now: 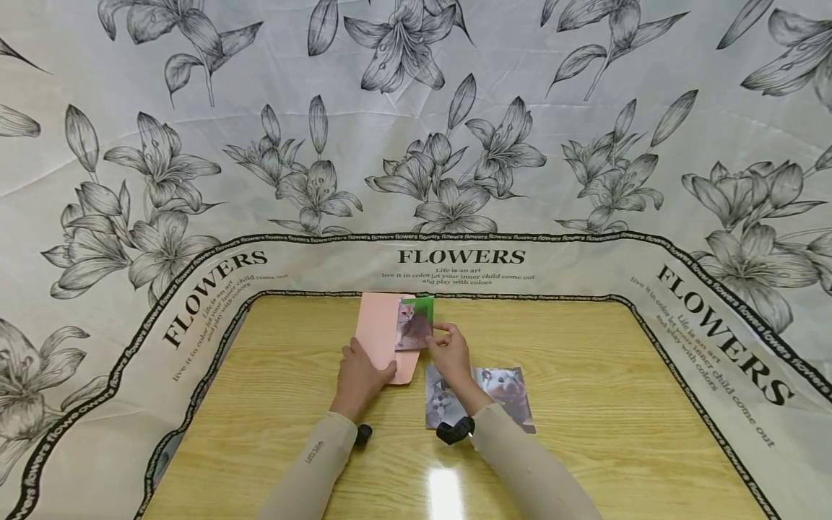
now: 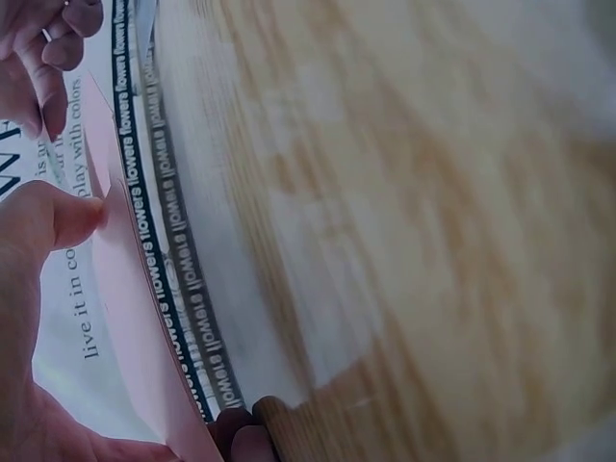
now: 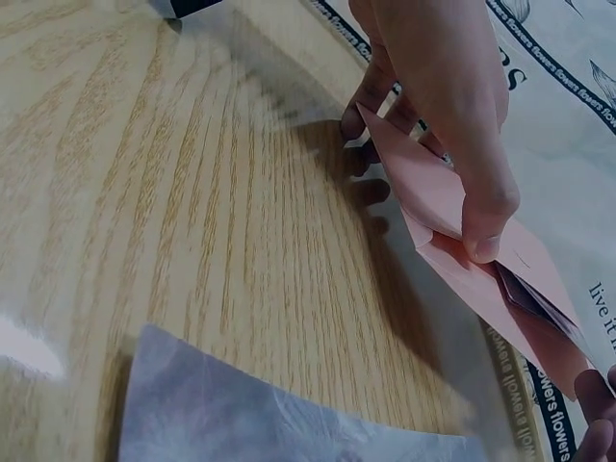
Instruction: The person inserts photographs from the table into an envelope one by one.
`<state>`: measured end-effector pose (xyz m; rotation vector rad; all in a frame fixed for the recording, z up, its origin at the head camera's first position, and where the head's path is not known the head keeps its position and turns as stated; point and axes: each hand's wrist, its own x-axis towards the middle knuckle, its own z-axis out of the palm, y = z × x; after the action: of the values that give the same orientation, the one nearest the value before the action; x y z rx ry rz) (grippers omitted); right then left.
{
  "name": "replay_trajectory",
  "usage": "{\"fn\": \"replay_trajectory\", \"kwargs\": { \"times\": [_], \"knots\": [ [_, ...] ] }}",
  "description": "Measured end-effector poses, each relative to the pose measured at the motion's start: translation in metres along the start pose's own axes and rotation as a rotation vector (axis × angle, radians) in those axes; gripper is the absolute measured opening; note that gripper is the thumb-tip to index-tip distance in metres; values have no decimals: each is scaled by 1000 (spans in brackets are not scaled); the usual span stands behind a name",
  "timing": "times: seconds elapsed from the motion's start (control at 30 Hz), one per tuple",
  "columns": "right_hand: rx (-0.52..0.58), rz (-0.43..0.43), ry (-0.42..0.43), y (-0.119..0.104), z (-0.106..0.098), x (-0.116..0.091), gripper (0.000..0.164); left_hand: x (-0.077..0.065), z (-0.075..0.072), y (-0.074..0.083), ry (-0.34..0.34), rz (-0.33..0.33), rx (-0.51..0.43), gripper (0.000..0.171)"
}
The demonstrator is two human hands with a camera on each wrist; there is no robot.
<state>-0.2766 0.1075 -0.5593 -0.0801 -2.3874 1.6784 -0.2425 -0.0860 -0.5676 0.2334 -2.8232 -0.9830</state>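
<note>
My left hand [image 1: 362, 377] grips a pink envelope [image 1: 377, 323], its thumb pressed on the front and the fingers behind. In the right wrist view the envelope [image 3: 448, 197] is tilted up off the table, its mouth gaping. A cat picture card [image 1: 416, 331] with a green corner overlaps the envelope's right side, and one edge of it slots into the opening. My right hand [image 1: 451, 357] pinches the card's right edge between thumb and fingers. Only its fingertips [image 3: 597, 433] show at the corner of the right wrist view.
Below the right forearm, a larger animal picture sheet [image 1: 510, 397] lies on the wooden table [image 1: 617, 404]. A white floral cloth [image 1: 468, 217] printed with "FLOWERS" rises behind the table's far edge and down both sides.
</note>
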Motion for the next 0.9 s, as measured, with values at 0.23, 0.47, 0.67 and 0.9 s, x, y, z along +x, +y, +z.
{"fn": "replay_trajectory", "kwargs": {
  "times": [0.23, 0.47, 0.67, 0.9],
  "knots": [
    [-3, 49, -30, -2, 3, 3, 35, 0, 0, 1, -2, -1, 15, 107],
    [-6, 44, -57, -3, 7, 4, 32, 2, -1, 1, -15, -4, 31, 108],
    [-38, 36, -81, -4, 12, 5, 31, 1, -1, 1, -3, -1, 31, 106],
    [-63, 11, -101, -7, 18, 5, 31, 0, -1, 2, 4, 2, 29, 104]
  ]
}}
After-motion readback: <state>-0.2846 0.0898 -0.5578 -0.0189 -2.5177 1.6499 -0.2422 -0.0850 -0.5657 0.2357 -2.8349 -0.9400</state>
